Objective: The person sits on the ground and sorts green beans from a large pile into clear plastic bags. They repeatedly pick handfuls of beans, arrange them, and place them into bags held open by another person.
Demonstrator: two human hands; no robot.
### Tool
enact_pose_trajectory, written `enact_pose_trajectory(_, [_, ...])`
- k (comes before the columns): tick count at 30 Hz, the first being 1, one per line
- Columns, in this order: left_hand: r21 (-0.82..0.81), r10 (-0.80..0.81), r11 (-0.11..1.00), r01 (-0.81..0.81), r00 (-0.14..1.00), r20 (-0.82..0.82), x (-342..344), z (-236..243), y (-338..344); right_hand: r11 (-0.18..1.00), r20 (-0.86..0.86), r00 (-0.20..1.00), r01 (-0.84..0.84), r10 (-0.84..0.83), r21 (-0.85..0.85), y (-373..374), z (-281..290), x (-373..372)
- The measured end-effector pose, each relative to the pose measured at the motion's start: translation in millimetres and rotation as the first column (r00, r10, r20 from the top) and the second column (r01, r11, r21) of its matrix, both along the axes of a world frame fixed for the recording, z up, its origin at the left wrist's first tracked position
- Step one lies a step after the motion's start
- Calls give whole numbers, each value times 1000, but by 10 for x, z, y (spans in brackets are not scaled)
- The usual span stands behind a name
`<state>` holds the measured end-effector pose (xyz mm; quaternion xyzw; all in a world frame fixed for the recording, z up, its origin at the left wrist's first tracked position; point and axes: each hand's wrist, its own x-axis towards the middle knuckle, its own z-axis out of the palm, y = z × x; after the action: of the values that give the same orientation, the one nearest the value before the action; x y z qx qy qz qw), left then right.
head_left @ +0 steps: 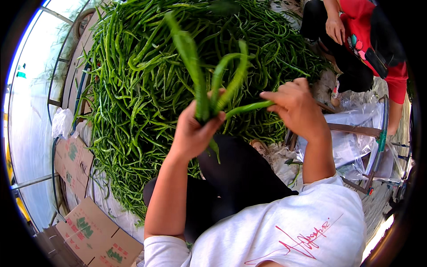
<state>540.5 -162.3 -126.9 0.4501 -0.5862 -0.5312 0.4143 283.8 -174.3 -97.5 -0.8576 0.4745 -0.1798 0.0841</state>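
Several long green chili peppers (pixel 201 95) stand up from my left hand (pixel 193 131), whose fingers are wrapped round their lower part. Their upper ends are blurred by motion. One more green pepper (pixel 250 107) stretches sideways between my two hands. Its right end is pinched in the fingers of my right hand (pixel 293 107); its other end meets the bunch at my left hand. Both hands are above the near side of a big pile of the same long peppers (pixel 147 107), in front of my bent knees.
At upper right a co-worker in red and black (pixel 356 31) sits by the pile. A metal-framed stand with clear plastic bags (pixel 356 133) is on my right. Flattened cardboard boxes (pixel 95 229) lie at lower left, and a white plastic bag (pixel 62 122) hangs from the frame at left.
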Motion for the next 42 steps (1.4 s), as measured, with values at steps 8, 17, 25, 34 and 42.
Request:
enact_pose_trajectory(8, [218,401,906,-362,899,-176,180,-51,-147,953,522,797,237,-303,191,-1061,-991,324])
enact_pose_trajectory(17, [272,540,835,-479,809,-231,359,53,-141,911,357,866,404,-352,-83,-1412,-1608,549])
enact_pose_trajectory(25, [28,391,916,-400,874,-288,70,290,98,926,912,166,98,-376,364,-737,-457,729])
enact_pose_trajectory(34, [-450,595,746,-492,796,116,18,790,702,580,849,-274,-813,-451,46,164,273,1387])
enact_pose_trajectory(42, [-489,940,321,-811,334,64,1552,1009,2875,677,898,228,-594,-377,435,751,196,1169])
